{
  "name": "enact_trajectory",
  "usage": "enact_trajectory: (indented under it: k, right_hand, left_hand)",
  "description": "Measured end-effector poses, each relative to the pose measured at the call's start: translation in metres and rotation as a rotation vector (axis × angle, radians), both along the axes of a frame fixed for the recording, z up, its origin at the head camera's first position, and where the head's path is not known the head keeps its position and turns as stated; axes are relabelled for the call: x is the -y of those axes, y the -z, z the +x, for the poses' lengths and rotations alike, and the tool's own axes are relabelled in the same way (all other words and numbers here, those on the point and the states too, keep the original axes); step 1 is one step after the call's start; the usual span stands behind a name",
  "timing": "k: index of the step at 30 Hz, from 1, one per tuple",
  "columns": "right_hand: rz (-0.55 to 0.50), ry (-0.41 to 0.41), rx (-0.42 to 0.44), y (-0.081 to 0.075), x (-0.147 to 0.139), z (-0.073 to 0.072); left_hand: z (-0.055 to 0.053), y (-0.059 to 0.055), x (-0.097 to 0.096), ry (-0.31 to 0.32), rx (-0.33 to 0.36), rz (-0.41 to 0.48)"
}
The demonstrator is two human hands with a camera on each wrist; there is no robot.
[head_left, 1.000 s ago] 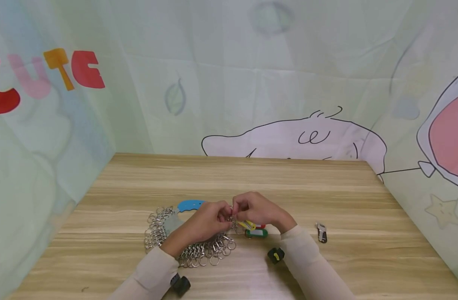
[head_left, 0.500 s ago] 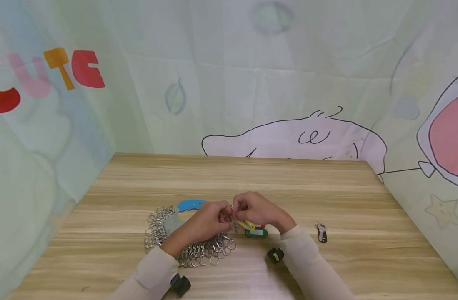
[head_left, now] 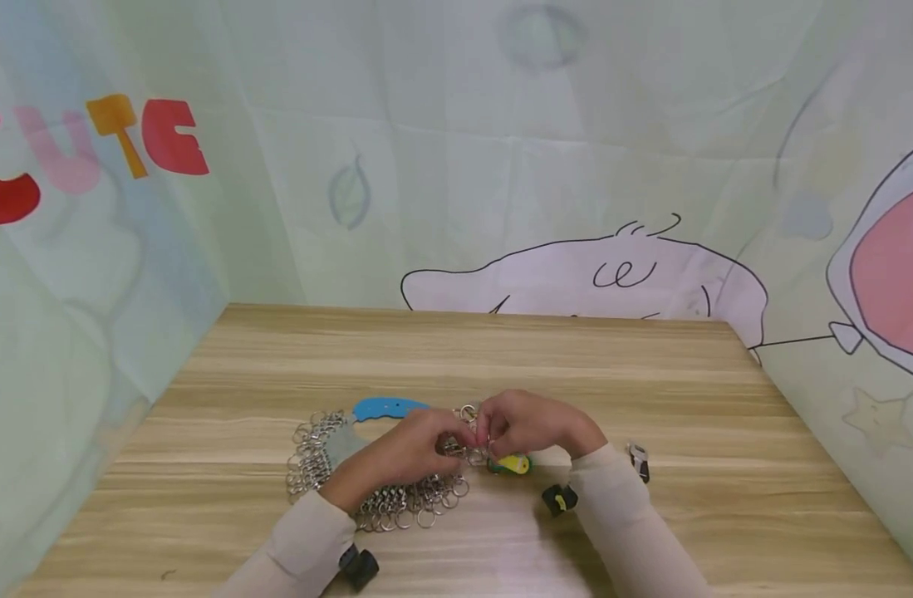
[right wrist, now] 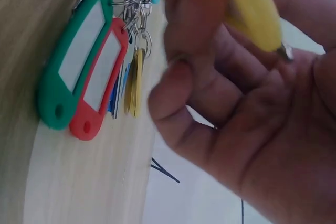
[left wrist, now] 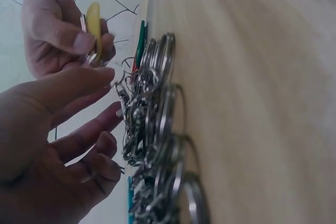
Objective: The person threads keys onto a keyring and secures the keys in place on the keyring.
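My right hand (head_left: 531, 422) pinches a yellow key tag (right wrist: 254, 9). A metal key (left wrist: 84, 23) lies along the tag. My left hand (head_left: 411, 448) is close beside it, its fingers parted at a cluster of swivel clasps and split rings (left wrist: 152, 103). These belong to a key holder with a grey plate (head_left: 341, 444) and a blue handle (head_left: 385, 408), lying partly under the left forearm. In the right wrist view a green key tag (right wrist: 79, 59) and a red key tag (right wrist: 100, 82) hang beside the rings.
A small silver-and-black tool (head_left: 639, 462) lies on the wooden table (head_left: 688, 382) to the right of my right hand. Several yellow and blue strips (right wrist: 131, 85) show behind the red tag. A printed cloth (head_left: 299, 191) closes off the back and sides.
My right hand has shifted to the right with the yellow tag, which now overlaps the green one in the head view. My left fingers have spread apart; the red tag is hidden there.
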State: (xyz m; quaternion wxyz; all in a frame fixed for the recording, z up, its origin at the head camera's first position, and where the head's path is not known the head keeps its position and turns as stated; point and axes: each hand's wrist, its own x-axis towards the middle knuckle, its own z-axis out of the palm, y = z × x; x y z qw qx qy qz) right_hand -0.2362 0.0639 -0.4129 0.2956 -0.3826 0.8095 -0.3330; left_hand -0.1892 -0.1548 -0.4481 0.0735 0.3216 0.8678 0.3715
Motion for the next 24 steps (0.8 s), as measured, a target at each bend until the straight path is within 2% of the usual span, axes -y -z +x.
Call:
enact_trajectory:
  k: [3, 7, 12, 15, 19, 24]
  right_hand:
    - [0.091, -0.032, -0.03, 0.0, 0.003, 0.004]
    - [0.201, -0.025, -0.12, 0.001, 0.009, 0.012]
    - [0.256, -0.038, -0.284, 0.002, 0.014, 0.02]
    - [0.268, -0.023, -0.356, 0.002, 0.016, 0.024]
    - [0.32, -0.002, -0.459, 0.001, 0.022, 0.029]
    - [0.402, 0.029, -0.531, -0.006, 0.027, 0.033]
  left_hand:
    - [0.0, 0.0, 0.002, 0.021, 0.002, -0.024]
    - [0.0, -0.001, 0.003, 0.01, 0.002, -0.064]
    - [0.002, -0.004, 0.001, 0.052, 0.001, -0.096]
    - [0.004, -0.005, -0.001, 0.087, 0.043, -0.129]
    - [0.005, -0.006, -0.002, 0.099, 0.085, -0.175]
    - [0.007, -0.005, -0.004, 0.092, 0.04, -0.199]
